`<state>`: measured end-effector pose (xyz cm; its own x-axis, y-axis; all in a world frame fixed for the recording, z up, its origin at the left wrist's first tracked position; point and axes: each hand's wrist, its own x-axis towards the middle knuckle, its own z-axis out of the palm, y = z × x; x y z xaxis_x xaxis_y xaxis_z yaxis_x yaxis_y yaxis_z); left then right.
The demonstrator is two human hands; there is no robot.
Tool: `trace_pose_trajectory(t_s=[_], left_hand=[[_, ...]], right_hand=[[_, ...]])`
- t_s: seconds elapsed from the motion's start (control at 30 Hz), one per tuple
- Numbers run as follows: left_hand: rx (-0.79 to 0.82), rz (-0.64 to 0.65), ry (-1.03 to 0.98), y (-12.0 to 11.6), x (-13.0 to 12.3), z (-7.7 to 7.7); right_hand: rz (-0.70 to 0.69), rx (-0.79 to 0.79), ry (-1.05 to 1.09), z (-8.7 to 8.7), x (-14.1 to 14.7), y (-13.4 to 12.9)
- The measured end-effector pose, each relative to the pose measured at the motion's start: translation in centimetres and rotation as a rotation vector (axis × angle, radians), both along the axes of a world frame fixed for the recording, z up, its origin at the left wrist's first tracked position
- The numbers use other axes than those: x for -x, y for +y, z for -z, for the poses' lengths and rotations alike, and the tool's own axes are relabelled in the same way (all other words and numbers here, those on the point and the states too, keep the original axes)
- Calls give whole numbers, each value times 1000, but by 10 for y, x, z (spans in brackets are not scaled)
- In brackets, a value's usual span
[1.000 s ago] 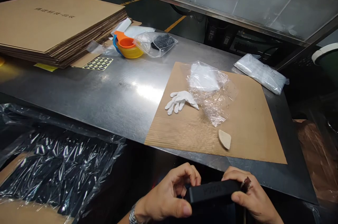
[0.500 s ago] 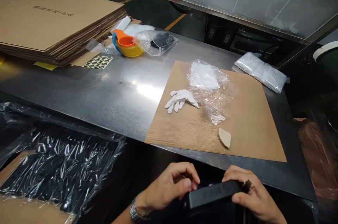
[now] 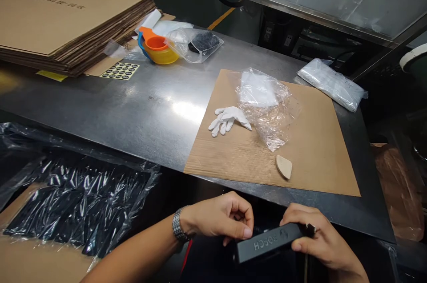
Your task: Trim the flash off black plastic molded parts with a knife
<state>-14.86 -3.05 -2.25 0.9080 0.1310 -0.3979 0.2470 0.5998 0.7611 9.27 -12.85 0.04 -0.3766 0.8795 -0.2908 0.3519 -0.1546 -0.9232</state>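
Head: curled hands [image 3: 223,218], black block [image 3: 265,244] in right [image 3: 318,238]

The black bar [image 3: 267,244] looks like smooth, matt plastic; the watch band [image 3: 179,225] is shiny linked metal. The tabletop [image 3: 150,114] is smooth, gleaming metal, the sheet [image 3: 316,140] on it matt, faintly ribbed cardboard. The white glove [image 3: 230,117] is dull cloth, the crumpled bag [image 3: 275,128] glossy clear plastic, the beige wedge [image 3: 284,167] matt, its material unclear.
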Motion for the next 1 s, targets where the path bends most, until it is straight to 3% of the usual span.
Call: trace_pose_trajectory(t_s=[0.4, 0.57, 0.8, 1.0], left_hand=[[-198, 139, 40, 6, -1, -11], [-262, 98, 56, -3, -1, -8], [-176, -3, 80, -12, 3, 12], [-145, -66, 62, -12, 6, 10]], right_hand=[[-14, 8, -27, 1, 2, 1], [14, 16, -30, 4, 2, 2], [28, 28, 43, 4, -2, 2], [44, 22, 58, 10, -2, 1]])
